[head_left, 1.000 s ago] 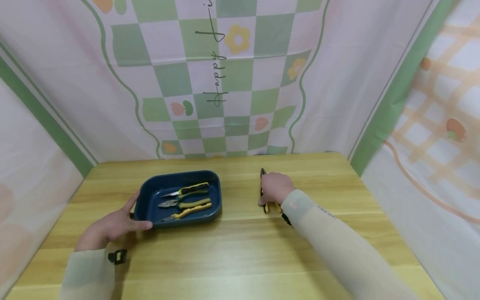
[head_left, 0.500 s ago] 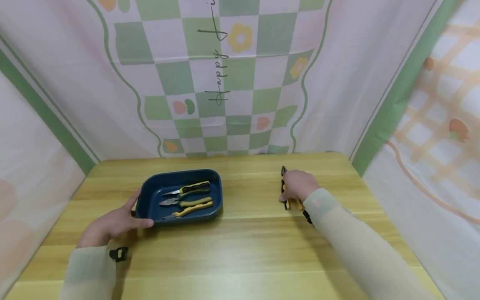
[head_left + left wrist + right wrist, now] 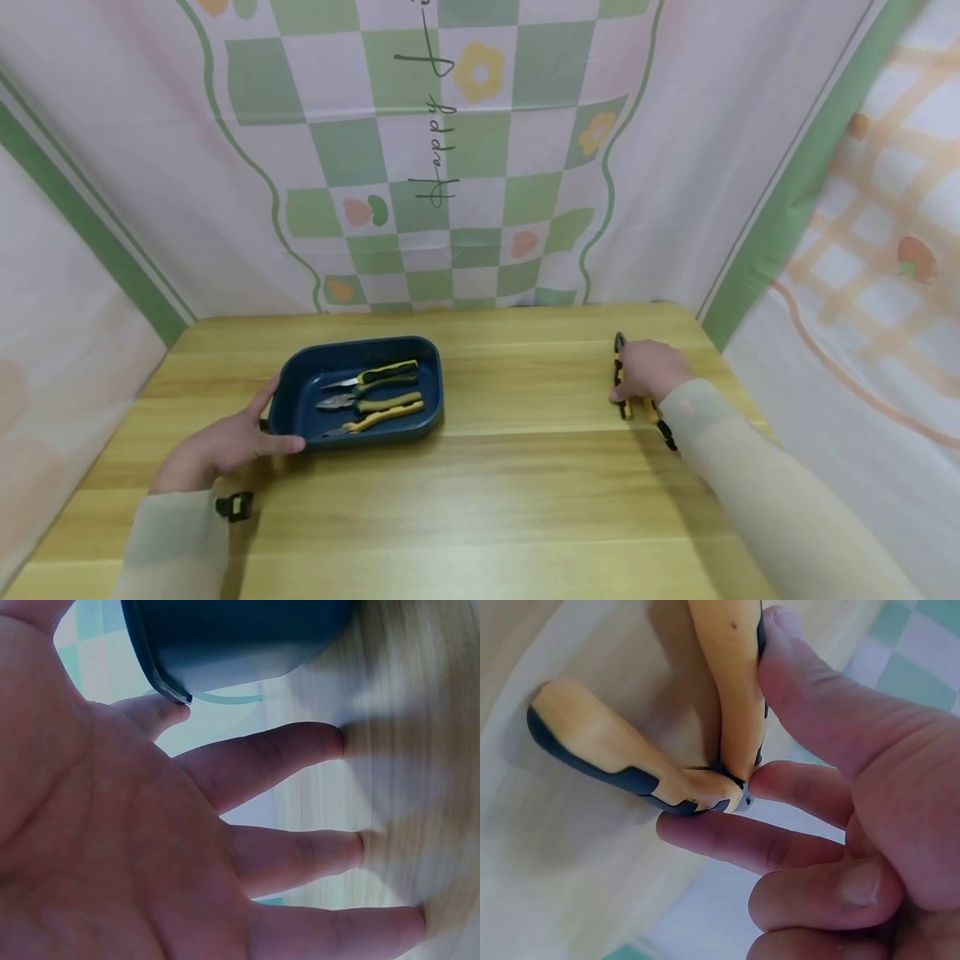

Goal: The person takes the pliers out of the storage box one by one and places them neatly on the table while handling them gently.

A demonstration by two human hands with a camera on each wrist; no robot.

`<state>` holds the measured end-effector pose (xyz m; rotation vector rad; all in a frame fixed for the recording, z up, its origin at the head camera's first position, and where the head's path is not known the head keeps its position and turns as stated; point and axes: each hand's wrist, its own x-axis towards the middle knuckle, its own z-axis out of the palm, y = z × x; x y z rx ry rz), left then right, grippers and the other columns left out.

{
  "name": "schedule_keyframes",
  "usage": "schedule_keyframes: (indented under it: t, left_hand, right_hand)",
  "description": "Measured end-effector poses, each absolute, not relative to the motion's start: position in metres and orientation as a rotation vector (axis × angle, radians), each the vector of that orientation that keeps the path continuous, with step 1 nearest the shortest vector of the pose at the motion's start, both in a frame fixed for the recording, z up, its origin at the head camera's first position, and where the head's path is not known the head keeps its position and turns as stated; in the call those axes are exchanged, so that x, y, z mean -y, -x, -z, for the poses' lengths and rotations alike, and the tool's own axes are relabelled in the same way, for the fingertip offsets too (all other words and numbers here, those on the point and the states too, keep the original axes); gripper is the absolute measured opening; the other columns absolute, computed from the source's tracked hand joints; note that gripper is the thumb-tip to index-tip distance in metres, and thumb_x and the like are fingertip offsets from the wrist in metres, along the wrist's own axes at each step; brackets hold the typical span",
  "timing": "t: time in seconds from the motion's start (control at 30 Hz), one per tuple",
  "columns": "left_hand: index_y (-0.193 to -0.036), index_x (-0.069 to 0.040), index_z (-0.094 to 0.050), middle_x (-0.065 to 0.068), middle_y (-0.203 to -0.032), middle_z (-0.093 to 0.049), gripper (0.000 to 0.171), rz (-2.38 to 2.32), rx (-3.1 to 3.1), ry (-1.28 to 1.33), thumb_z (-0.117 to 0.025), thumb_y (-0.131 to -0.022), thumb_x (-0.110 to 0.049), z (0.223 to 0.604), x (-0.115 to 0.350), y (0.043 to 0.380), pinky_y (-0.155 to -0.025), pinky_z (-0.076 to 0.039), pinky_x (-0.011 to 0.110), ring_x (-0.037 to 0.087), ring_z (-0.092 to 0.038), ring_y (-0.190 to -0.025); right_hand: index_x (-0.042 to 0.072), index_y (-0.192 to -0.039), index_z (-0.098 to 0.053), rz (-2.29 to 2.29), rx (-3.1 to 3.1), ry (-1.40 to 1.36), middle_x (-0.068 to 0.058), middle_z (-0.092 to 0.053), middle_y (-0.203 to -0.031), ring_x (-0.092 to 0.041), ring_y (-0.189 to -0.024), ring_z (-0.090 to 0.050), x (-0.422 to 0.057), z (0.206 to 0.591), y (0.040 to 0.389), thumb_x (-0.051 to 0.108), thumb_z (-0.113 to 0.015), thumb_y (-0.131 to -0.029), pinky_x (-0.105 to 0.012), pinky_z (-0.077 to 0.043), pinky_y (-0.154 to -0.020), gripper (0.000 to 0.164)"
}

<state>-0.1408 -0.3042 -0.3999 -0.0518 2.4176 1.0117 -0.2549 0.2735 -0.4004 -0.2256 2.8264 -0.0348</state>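
Note:
A dark blue rectangular tray (image 3: 360,342) stands left of centre on the table. My left hand (image 3: 221,446) is at its left end, thumb on the front rim, fingers straight and spread; in the left wrist view several fingertips (image 3: 334,742) touch the tabletop. Pliers lie in the tray, among them one with olive handles (image 3: 390,403) and one with a yellow handle (image 3: 390,415). Over at the right, my right hand (image 3: 651,367) pinches another pair of pliers (image 3: 735,690) between thumb and fingers. Its yellow-and-black handles are spread apart; the hand covers part of it in the head view.
The wooden table (image 3: 480,517) carries the tray and the gripped pliers. Behind it hangs a green-and-white checked cloth (image 3: 480,200), and more cloth hangs at both sides. The table's back right corner is close to my right hand.
My right hand has moved steadily right across the table with the pliers, from near the middle toward the right side. My left hand and the tray look unmoved.

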Motion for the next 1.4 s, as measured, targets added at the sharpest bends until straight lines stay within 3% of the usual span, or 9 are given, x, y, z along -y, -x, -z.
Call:
schedule_keyframes:
  t: [0.17,0.63,1.27,1.4]
  left_hand:
    - [-0.145,-0.026,0.023,0.041,-0.142,-0.011,0.118,-1.014,-2.433,0.045,-0.07,-0.078,-0.052,0.399,0.306,0.14,-0.092,-0.028,0.066,0.059,-0.022,-0.123]
    - [-0.145,-0.027,0.023,0.041,-0.141,-0.013,0.118,-1.024,-2.435,0.042,-0.07,-0.077,-0.053,0.4,0.306,0.142,-0.092,-0.027,0.066,0.059,-0.022,-0.123]
    - [-0.144,-0.025,0.025,0.044,-0.135,-0.024,0.119,-0.948,-2.478,0.011,-0.07,-0.078,-0.052,0.402,0.309,0.144,-0.091,-0.03,0.065,0.058,-0.03,-0.12]
    - [-0.144,-0.026,0.025,0.043,-0.138,-0.02,0.118,-0.973,-2.452,0.01,-0.07,-0.078,-0.051,0.403,0.308,0.144,-0.092,-0.029,0.065,0.058,-0.027,-0.122]
  right_hand:
    - [-0.006,-0.129,-0.051,0.061,-2.829,0.243,-0.03,-0.05,-0.125,-0.05,-0.109,-0.047,-0.305,0.401,0.255,0.048,-0.079,-0.068,-0.059,-0.039,-0.086,0.086]
    - [-0.008,-0.128,-0.05,0.036,-2.833,0.175,-0.033,-0.049,-0.123,-0.054,-0.104,-0.048,-0.373,0.399,0.248,0.051,-0.079,-0.066,-0.062,-0.041,-0.077,0.09]
    - [-0.006,-0.13,-0.05,0.126,-2.818,0.239,-0.036,-0.048,-0.121,-0.056,-0.106,-0.044,-0.396,0.394,0.233,0.049,-0.08,-0.065,-0.061,-0.04,-0.081,0.09]
    - [-0.007,-0.129,-0.05,0.135,-2.805,0.246,-0.036,-0.049,-0.121,-0.056,-0.106,-0.044,-0.396,0.395,0.23,0.049,-0.08,-0.065,-0.061,-0.039,-0.082,0.09]
